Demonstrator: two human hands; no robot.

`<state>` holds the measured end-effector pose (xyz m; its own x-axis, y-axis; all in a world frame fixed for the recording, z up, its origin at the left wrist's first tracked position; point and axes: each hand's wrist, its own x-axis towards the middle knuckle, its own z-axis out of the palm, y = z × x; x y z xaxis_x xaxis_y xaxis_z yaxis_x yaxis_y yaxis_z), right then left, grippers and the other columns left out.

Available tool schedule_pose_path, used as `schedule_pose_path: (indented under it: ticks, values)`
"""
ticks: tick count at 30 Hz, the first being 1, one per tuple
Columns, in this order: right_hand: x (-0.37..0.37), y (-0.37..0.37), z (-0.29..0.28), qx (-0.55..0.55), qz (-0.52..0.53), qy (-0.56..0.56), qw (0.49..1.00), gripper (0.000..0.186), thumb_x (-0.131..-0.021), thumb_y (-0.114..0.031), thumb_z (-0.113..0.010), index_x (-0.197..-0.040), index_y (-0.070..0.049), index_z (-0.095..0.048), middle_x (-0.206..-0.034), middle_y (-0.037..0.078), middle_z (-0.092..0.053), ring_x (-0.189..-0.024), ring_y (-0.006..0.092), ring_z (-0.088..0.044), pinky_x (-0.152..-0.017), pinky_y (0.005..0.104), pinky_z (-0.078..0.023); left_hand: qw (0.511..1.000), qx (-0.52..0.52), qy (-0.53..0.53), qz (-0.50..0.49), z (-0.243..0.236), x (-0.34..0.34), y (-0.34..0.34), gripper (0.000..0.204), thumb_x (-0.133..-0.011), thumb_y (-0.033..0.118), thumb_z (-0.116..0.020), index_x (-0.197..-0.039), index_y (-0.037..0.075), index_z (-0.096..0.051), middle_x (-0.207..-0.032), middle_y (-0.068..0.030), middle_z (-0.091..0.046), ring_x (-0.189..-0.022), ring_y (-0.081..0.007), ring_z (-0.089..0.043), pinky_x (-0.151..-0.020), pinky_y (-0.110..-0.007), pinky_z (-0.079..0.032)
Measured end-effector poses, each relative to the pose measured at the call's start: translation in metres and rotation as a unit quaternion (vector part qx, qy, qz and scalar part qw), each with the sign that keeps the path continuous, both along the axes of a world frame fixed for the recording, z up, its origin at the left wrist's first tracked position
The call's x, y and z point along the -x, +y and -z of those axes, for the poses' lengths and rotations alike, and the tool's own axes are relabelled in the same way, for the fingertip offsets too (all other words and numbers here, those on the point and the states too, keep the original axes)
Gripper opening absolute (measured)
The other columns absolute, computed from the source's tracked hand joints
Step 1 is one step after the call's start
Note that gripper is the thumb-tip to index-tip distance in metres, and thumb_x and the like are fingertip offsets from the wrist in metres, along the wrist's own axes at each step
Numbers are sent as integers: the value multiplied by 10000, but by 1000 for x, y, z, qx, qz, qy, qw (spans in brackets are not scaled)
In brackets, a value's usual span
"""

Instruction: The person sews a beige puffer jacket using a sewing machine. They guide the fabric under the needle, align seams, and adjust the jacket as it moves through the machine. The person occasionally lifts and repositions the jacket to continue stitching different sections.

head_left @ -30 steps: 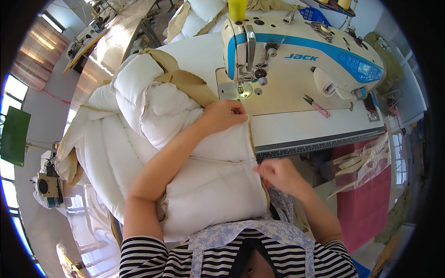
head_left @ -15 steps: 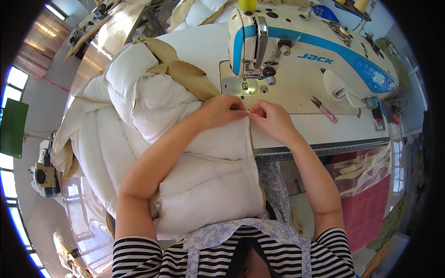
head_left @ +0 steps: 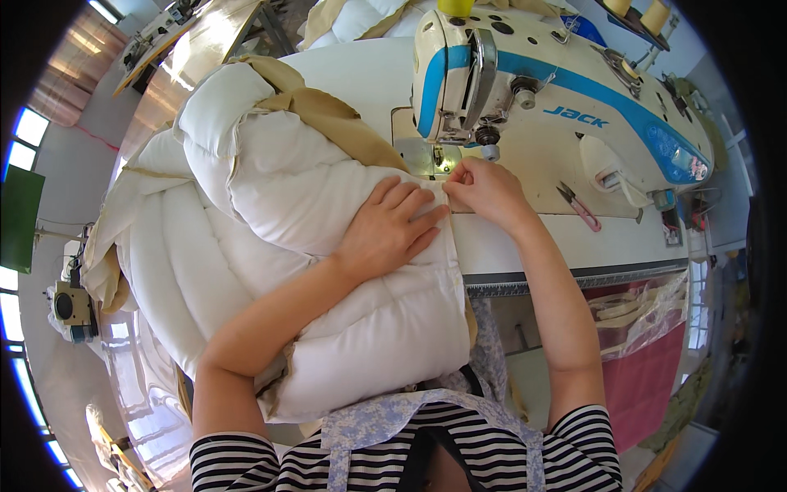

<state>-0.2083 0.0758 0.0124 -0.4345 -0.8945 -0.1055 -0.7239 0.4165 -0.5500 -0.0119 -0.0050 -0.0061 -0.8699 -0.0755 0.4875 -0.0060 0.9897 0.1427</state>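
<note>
A thick white padded garment piece (head_left: 385,328) with tan lining (head_left: 332,119) lies bunched over the sewing table and my lap. My left hand (head_left: 389,221) rests flat on it with fingers spread, close to its right edge. At that edge, just in front of the presser foot, my right hand (head_left: 484,193) is closed in a pinch on the fabric. The white and blue sewing machine (head_left: 525,82) stands right behind both hands. Its lit needle area (head_left: 438,156) meets the far end of the fabric edge. My right fingertips are partly hidden.
Pink-handled thread snips (head_left: 580,207) lie on the table right of my right hand. A ruler strip (head_left: 574,277) runs along the table's front edge. More padded pieces (head_left: 352,20) are heaped behind the machine. Thread cones (head_left: 654,16) stand at the far right.
My left hand has let go of the edge and now lies flat on the padding. My right hand has moved up toward the presser foot, and the fabric edge has shifted with it.
</note>
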Motion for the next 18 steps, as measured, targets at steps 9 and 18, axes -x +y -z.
schedule_pose_path:
  ticks: [9, 18]
  values:
    - [16, -17, 10, 61, 23, 15, 998, 196, -840, -315, -666, -835, -130, -729, -809, 96, -736, -781, 321, -680, -807, 438, -504, 1000, -14, 17, 14, 4, 21, -28, 326, -849, 175, -700, -1175, 160, -714, -1131, -63, -608, -1078, -274, -570, -1013, -431, -428]
    - [33, -25, 51, 101, 69, 22, 992, 343, -818, -421, -715, -850, -83, -757, -828, 156, -715, -897, 373, -625, -848, 452, -494, 999, -34, 22, 24, 5, 29, -43, 327, -839, 155, -707, -1166, 144, -719, -1122, -70, -611, -1065, -285, -576, -984, -429, -436]
